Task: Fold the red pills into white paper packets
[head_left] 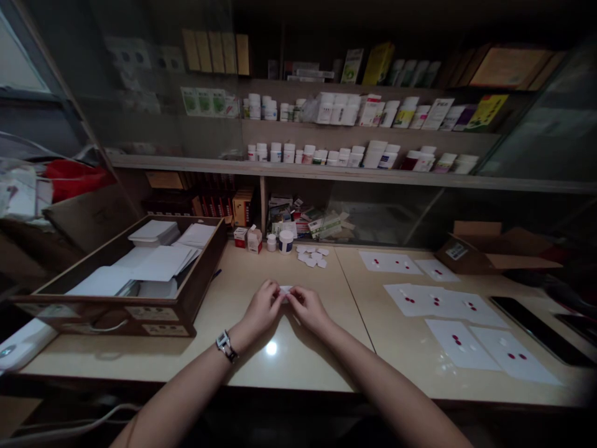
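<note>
Both hands meet over the middle of the table, pinching a small white paper [285, 290] between them. My left hand [263, 306], with a metal watch on its wrist, holds the paper's left side. On the right side, the fingers of my right hand [308, 306] are closed on it. Just beyond the hands lies a pile of small folded white packets [312, 256]. To the right, several white paper sheets [410, 300] lie spread out, bearing red and white tablets [436, 300]. The paper's contents, if any, are hidden.
A wooden drawer [186, 311] with stacked white papers stands at the left. White bottles [286, 241] and small boxes [254, 239] stand behind the hands. A black phone [541, 330] and an open cardboard box [494, 249] are at the right, with medicine shelves [326, 174] behind.
</note>
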Demonstrator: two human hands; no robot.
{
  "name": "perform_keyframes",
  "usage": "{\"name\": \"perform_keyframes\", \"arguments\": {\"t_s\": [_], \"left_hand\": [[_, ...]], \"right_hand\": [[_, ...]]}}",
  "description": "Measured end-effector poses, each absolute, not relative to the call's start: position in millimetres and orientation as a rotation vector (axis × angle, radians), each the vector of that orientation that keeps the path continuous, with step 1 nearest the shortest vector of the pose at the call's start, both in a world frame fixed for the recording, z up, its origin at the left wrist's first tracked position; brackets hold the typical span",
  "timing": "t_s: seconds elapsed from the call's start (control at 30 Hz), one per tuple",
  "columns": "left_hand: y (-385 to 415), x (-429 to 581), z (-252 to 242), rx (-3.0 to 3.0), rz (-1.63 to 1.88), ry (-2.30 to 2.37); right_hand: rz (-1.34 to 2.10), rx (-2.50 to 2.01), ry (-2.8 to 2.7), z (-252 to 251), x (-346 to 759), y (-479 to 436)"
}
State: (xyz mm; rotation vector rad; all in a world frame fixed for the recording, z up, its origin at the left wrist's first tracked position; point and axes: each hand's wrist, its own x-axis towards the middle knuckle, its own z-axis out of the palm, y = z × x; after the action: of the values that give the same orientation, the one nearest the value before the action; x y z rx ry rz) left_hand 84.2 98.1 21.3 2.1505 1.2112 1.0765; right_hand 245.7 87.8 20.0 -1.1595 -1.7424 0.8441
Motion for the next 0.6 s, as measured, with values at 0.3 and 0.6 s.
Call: {"name": "perform_keyframes", "arguments": {"t_s": [0.3,0.6], "left_hand": [[94.8,78.4,16.2,2.452,1.053,1.123],[93.1,80.7,20.1,2.431,1.105,0.999]], "right_hand": [[0.992,-1.129,-1.591,12.2,247.1,93.3],[1.149,-1.111,-1.395,6.0,248.7,96.4]]}}
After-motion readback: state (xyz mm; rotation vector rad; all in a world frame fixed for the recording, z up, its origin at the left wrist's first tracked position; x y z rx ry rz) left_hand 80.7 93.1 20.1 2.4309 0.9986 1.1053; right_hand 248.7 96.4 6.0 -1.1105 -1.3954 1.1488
